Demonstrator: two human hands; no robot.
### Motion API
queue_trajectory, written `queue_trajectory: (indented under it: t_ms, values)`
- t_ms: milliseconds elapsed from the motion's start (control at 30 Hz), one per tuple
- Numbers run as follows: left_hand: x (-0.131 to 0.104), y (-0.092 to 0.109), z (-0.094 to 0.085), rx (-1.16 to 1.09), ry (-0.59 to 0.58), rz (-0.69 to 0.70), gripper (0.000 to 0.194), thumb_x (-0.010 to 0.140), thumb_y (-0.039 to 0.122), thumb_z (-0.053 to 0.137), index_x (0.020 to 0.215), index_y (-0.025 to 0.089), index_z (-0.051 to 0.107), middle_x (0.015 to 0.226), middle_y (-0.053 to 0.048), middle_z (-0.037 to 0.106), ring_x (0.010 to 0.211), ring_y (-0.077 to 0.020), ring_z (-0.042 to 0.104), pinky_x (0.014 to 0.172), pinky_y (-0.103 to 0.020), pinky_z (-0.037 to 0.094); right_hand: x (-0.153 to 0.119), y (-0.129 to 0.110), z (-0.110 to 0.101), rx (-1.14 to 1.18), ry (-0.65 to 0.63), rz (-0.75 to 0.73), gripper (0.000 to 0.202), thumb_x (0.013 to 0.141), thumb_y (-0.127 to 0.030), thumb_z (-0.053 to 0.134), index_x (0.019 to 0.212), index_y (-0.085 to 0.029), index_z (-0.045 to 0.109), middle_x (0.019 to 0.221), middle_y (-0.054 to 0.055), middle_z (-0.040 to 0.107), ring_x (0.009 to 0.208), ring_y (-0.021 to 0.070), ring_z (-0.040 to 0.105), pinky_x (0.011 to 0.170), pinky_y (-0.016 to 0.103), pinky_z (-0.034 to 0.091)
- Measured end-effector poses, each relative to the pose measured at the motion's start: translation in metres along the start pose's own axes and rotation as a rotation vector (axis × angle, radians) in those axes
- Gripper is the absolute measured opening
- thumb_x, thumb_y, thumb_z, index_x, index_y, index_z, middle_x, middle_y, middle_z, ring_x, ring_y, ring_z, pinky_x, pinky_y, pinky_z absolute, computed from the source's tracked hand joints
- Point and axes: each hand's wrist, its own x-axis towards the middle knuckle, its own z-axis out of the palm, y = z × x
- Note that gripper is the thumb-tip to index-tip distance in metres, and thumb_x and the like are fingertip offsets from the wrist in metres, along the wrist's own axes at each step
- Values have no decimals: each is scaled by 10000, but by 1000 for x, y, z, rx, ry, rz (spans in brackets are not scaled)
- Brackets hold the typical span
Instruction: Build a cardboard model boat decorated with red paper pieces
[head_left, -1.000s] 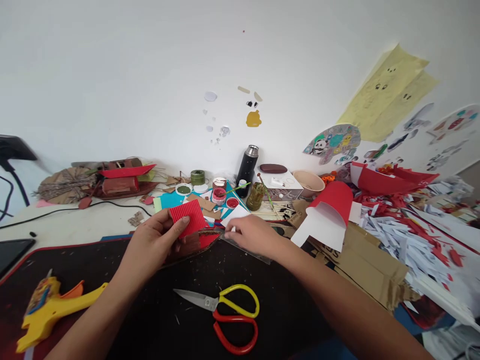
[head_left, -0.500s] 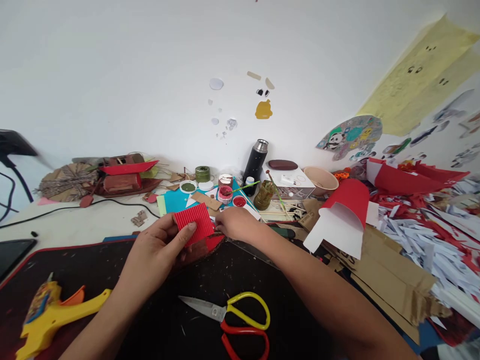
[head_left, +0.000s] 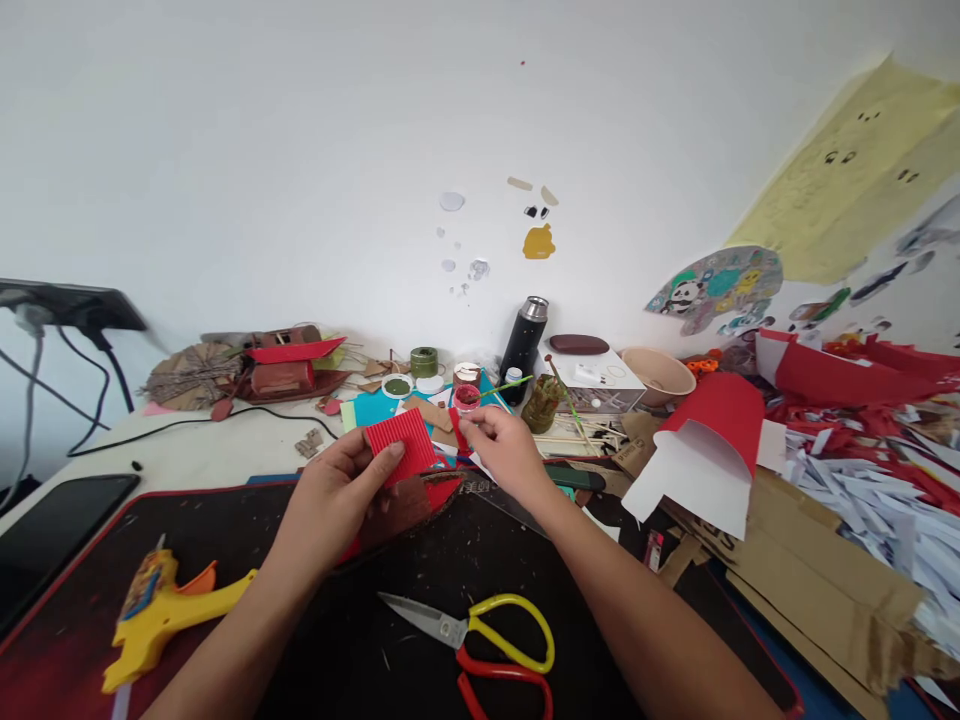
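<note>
Leftmost, a power strip (head_left: pixel 79 305) is sitting against the wall (head_left: pixel 315 160), and a dark tablet (head_left: pixel 64 540) is lying flat below it. Next, a yellow glue gun (head_left: pixel 161 610) is resting on the black mat (head_left: pixel 322 630), with its nozzle pointing away from me. Behind it, on the pale worktop (head_left: pixel 232 450), a cable (head_left: pixel 277 408) is running in front of a brown fan (head_left: pixel 191 375) and some model boats (head_left: pixel 281 378).

Nearer the middle, my left grip (head_left: pixel 337 490) is pinching a ribbed red card (head_left: pixel 401 443), my thumb lying across its face. Just below the card, a brown and red boat (head_left: pixel 397 512) is lying at the mat's far edge, partly covered by my hand; I cannot tell whether my lower fingers are touching it. Closer to me, scissors (head_left: pixel 450 630) are lying with their blades pointing left and their yellow and red handles spreading right.

To the right of the card, my right grip (head_left: pixel 506 445) is pinching a small red piece (head_left: pixel 457 430) between thumb and forefinger, just in front of a pot (head_left: pixel 466 398) of red paint.

Farther right, a black flask (head_left: pixel 523 342) is standing behind a murky jar (head_left: pixel 541 408), a bowl (head_left: pixel 658 376) is sitting beyond, and a curled red sheet (head_left: pixel 712 420) is leaning over cardboard (head_left: pixel 817 570) beside white scraps (head_left: pixel 862 500).
</note>
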Motion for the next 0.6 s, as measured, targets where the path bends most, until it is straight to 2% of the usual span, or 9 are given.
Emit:
queue_trajectory:
  t_ms: [133, 233, 367, 467, 600]
  values:
    - [2, -6, -3, 60, 24, 49, 542, 779, 722, 771, 891, 196, 706, 646, 4, 692, 548, -165, 587, 523, -264, 467, -22, -10, 2, 534, -6, 121, 400, 854, -596, 767, 850, -220, 632, 500, -124, 358, 388, 84, 274, 406, 235, 220]
    - [1, -7, -1, 48, -45, 49, 517, 819, 690, 764, 958, 194, 716, 798, -37, 767, 677, -210, 683, 665, -323, 571, -38, -23, 6, 684, -52, 121, 413, 822, -579, 814, 832, -222, 606, 489, -133, 355, 375, 65, 263, 374, 214, 207]
    - [-4, -2, 7, -54, -119, -19, 550, 763, 682, 821, 1002, 202, 698, 861, -55, 804, 712, -242, 735, 734, -393, 633, -48, -30, 13, 681, -116, 85, 403, 848, -581, 781, 837, -220, 602, 509, -123, 391, 370, 62, 284, 368, 216, 214]
    - [-9, 0, 14, -100, -146, -80, 570, 720, 674, 860, 988, 201, 689, 900, -69, 816, 718, -250, 757, 761, -422, 652, -50, -23, 17, 621, -90, 60, 412, 868, -605, 751, 848, -218, 610, 541, -108, 404, 398, 68, 300, 392, 224, 220]
    - [-17, 1, 20, -114, -193, -101, 559, 750, 641, 865, 1038, 191, 700, 965, -93, 823, 788, -265, 773, 776, -417, 653, -53, -14, 16, 511, -66, 36, 376, 928, -583, 688, 900, -210, 645, 591, -77, 456, 468, 92, 347, 449, 237, 265]
